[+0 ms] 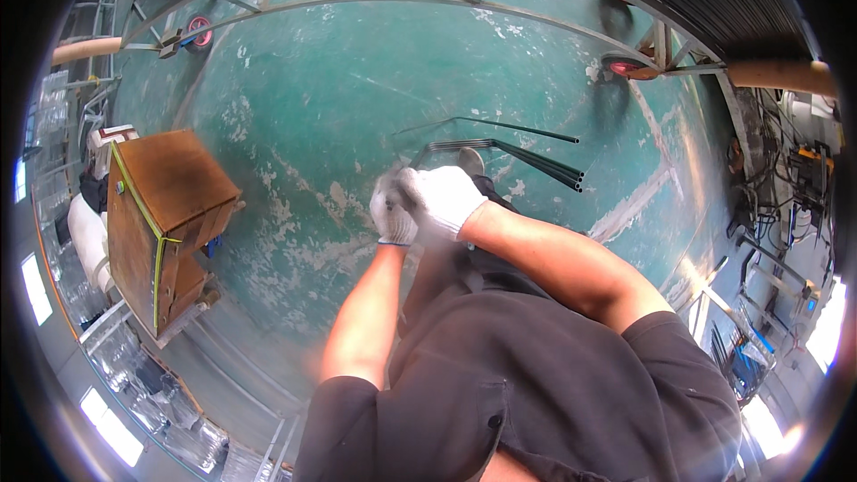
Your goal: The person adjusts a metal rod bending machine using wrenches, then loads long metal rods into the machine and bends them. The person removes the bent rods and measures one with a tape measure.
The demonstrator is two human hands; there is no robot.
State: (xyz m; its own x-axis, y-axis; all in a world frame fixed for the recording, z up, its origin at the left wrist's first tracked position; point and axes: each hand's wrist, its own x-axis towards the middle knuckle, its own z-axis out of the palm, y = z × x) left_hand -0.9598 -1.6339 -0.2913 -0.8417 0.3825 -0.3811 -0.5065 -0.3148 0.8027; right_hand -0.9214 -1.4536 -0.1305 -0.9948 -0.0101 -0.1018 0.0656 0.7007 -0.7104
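Both my hands wear white knitted gloves and meet in front of my body, low over the floor. My left hand [391, 211] has its fingers curled in. Crossing in from the right, my right hand [443, 200] closes beside it, partly covering its fingers. A blurred greyish streak shows between and below the gloves; what they grip is too smeared to make out. Just beyond the hands, several dark bent metal tubes [544, 167] lie bundled on the green floor, their open ends pointing right. One separate thin bent tube [522, 129] rests farther off.
My shoe [470, 160] stands by the tubes. At left is a brown wooden cabinet [174, 174] with a yellow-green edge. A metal frame rack [375, 0] on red wheels spans the far side, with dark rods stacked at its right. Cables and equipment [786, 161] crowd the right edge.
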